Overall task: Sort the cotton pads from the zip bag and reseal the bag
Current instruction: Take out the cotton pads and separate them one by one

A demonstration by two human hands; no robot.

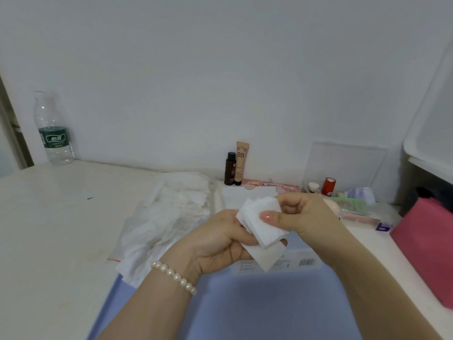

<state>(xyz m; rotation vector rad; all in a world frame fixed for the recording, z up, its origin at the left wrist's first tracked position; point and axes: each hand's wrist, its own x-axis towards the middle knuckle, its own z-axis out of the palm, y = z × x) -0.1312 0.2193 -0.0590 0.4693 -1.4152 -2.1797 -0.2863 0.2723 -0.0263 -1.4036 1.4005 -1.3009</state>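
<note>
You hold a few cotton pads at centre, your left hand gripping them, your right hand pinching the top one. The zip bag, at nine o'clock, seems open and still stuffed: sorting is barely begun, resealing remains.

Home dressing table: BB cream tube, water bottle.

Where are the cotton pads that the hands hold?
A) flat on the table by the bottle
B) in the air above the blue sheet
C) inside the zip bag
B: both hands pinch the pads above the blue sheet, apart from the zip bag.
</note>
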